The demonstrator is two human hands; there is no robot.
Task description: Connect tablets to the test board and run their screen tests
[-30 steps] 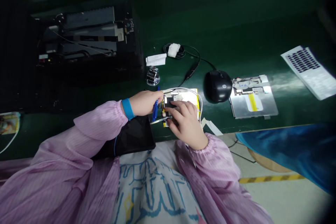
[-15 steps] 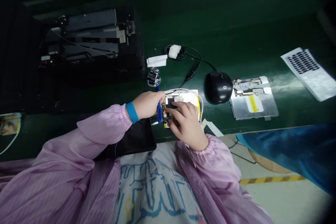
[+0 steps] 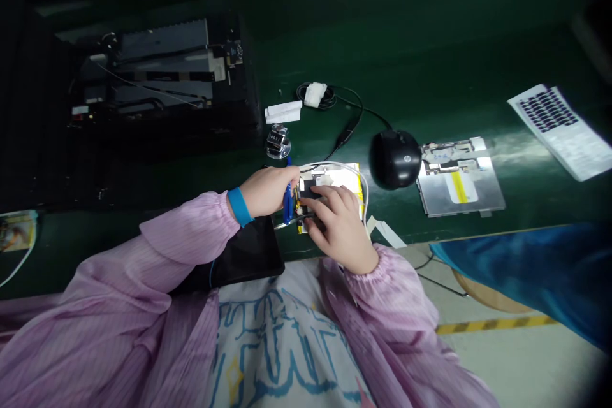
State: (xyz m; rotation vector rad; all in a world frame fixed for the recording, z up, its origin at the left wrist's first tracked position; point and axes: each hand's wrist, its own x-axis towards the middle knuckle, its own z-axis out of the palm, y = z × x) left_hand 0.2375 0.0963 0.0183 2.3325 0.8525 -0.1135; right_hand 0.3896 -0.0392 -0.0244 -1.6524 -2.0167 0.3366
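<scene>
An opened electronic assembly (image 3: 344,175) with a battery-like white panel, yellow tape and small parts along its left edge lies on the bench in front of me. My left hand (image 3: 269,190), with a blue wristband, is closed at that left edge, its fingertips curled out of sight. Beneath its fingers shows a blue handle-like piece (image 3: 287,205); whether I grip it is unclear. Over the assembly, my right hand (image 3: 338,223) has its fingers apart and bent, the tips resting near the small parts. A white cable (image 3: 366,188) loops around the assembly's right side.
A chrome tally counter (image 3: 278,141) and folded paper (image 3: 283,112) sit beyond my left hand. To the right are a black HP mouse (image 3: 398,159), a metal-backed panel (image 3: 463,188) and a label sheet (image 3: 557,124). A black tray (image 3: 251,115) of parts stands upper left; a black tablet-like slab (image 3: 253,248) lies near me.
Both hands keep nearly the same place and pose on the assembly. The view has shifted very slightly, so the bench items appear a little further left.
</scene>
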